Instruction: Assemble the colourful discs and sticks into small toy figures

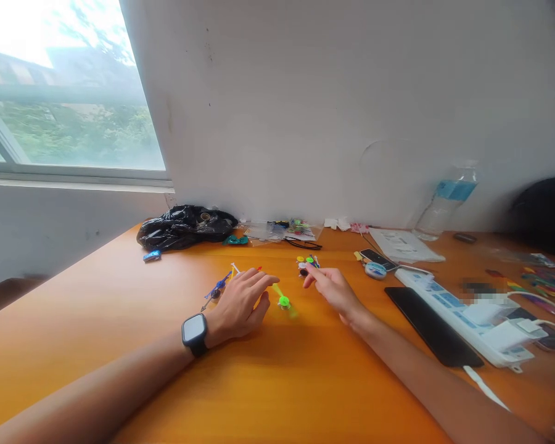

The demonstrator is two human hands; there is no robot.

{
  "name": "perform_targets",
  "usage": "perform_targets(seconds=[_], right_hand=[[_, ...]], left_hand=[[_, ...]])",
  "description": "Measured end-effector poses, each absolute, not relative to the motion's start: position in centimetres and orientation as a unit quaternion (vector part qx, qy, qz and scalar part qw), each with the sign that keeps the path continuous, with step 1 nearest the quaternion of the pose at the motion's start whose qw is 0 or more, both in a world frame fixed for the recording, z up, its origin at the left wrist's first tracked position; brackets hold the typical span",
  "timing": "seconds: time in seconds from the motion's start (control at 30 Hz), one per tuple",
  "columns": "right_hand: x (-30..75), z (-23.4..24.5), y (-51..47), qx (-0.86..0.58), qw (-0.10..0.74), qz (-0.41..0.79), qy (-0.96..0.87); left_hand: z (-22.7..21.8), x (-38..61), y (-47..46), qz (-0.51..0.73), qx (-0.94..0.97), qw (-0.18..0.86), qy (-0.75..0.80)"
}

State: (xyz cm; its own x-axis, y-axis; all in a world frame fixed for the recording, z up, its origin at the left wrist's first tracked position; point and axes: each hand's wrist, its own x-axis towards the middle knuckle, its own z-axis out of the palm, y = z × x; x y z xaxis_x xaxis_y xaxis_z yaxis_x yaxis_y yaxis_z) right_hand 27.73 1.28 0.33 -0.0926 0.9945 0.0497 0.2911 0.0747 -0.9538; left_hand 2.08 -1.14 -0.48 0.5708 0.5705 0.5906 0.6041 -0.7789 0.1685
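My left hand (243, 302), wearing a dark watch (194, 328), hovers low over the table with its fingers stretched forward and the thumb apart. Its index fingertip is close to a bright green round piece with a yellow-green stick (283, 302); whether they touch I cannot tell. Partly behind this hand lie a blue and dark piece (217, 287) and a white stick (235, 267). My right hand (337, 295) points its index finger at a small cluster of round pieces, among them a yellow one (300, 259) and a black one (303, 272). Nothing shows between its fingers.
Along the wall lie a black plastic bag (180, 227), clear packets (266, 231) and a plastic sheet (404, 245). To the right are a clear bottle (446, 203), a white power strip (462, 317) with chargers, a black slab (430, 327) and several coloured sticks (548, 285).
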Motion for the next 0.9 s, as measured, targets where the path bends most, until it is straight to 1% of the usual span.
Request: perform_targets(seconds=[0.13,0.33,0.47,0.53,0.67,0.8,0.9], right_hand=[[27.8,0.7,1.4,-0.556,0.455,0.391,-0.576],[27.5,0.0,1.6,-0.546,0.447,0.353,-0.615],[27.5,-0.2,1.6,-0.542,0.447,0.334,-0.628],[27.4,-0.1,1.5,-0.539,0.455,0.328,-0.629],[27.5,0.0,1.3,-0.538,0.457,0.331,-0.627],[27.4,-0.2,1.3,-0.539,0.449,0.333,-0.63],[27.3,-0.7,1.3,-0.532,0.439,0.33,-0.644]], left_hand=[[-0.3,2.1,-1.2,-0.325,-0.884,0.026,-0.335],[-0.2,2.1,-1.3,-0.329,-0.879,0.029,-0.345],[0.3,1.0,0.0,-0.381,-0.838,0.011,-0.391],[0.5,-0.2,1.4,-0.41,-0.803,-0.02,-0.432],[0.4,-2.8,4.8,-0.452,-0.707,-0.119,-0.531],[-0.8,-4.4,6.9,-0.415,-0.665,-0.215,-0.582],[-1.8,-4.6,7.1,-0.393,-0.654,-0.282,-0.582]])
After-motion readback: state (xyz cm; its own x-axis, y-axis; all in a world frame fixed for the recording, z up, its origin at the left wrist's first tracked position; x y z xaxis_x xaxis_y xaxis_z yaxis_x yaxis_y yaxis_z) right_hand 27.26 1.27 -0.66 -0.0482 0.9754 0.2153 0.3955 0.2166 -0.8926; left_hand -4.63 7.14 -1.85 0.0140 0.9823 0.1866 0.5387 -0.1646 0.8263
